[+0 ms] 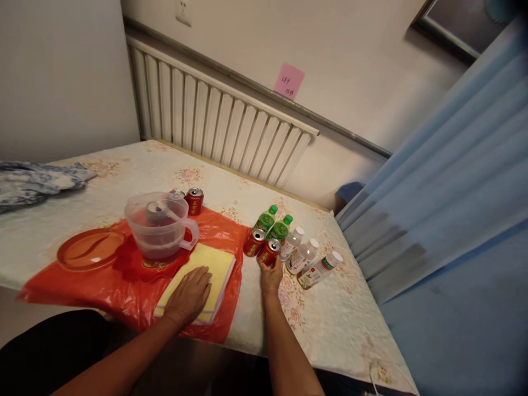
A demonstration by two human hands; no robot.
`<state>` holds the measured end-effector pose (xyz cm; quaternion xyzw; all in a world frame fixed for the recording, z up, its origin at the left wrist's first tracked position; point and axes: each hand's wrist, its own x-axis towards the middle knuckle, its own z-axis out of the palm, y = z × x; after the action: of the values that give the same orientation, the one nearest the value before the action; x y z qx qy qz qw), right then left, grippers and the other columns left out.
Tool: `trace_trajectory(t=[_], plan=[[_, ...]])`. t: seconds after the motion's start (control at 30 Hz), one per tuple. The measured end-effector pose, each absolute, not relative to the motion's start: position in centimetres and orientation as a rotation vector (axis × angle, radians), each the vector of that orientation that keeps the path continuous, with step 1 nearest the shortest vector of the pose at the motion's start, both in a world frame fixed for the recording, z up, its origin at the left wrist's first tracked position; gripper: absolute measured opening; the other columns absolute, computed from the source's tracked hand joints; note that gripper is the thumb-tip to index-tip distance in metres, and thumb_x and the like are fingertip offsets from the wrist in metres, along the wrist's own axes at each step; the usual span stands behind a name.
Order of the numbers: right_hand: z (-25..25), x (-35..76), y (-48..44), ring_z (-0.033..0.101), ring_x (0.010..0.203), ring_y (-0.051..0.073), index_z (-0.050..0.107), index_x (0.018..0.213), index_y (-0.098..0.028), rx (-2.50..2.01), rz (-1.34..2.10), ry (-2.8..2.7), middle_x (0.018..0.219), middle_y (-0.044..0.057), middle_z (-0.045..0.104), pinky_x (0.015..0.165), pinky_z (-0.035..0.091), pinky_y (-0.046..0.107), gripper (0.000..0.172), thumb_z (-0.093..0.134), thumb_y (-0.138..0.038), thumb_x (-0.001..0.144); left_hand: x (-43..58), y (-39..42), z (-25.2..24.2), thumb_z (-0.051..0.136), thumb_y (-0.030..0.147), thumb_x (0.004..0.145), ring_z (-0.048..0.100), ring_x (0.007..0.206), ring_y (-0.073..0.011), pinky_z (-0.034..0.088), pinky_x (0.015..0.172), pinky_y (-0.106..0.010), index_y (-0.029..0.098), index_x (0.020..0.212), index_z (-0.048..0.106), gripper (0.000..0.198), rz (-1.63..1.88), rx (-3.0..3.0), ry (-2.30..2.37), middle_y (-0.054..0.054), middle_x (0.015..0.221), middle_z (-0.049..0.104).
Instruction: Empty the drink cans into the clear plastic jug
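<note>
My left hand (188, 296) lies flat, fingers stretched, on a yellow folded cloth (212, 268) that rests on a red plastic sheet (223, 231). My right hand (271, 275) grips a red drink can (269, 251) from the near side. Another red can (254, 242) stands just left of it. Behind them stand two green bottles (273, 221). Three clear bottles with white caps (303, 256) lie to the right, one with a label (319, 269).
A clear plastic jug (159, 228) stands on the red sheet with a can inside it. A red can (194, 201) stands behind it, an orange lid (89, 248) to its left. Crumpled blue cloth (33, 181) at far left. A blue curtain (454, 220) borders the table's right side.
</note>
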<state>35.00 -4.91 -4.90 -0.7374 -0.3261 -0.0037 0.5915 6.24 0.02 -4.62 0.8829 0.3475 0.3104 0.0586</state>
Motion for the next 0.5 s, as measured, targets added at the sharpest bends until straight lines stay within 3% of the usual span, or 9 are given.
trace_trajectory(t=[0.5], plan=[[-5.05, 34.85, -4.66, 0.066, 0.102, 0.026, 0.061, 0.127, -0.014, -1.692, 0.062, -0.712, 0.115, 0.012, 0.071, 0.092, 0.05, 0.039, 0.066, 0.067, -0.041, 0.067, 6.23, -0.03, -4.57, 0.042, 0.028, 0.096, 0.06, 0.123, -0.0308, 0.048, 0.106, -0.051, 0.016, 0.113, 0.068, 0.034, 0.908, 2.709, 1.055, -0.016, 0.127, 0.068]])
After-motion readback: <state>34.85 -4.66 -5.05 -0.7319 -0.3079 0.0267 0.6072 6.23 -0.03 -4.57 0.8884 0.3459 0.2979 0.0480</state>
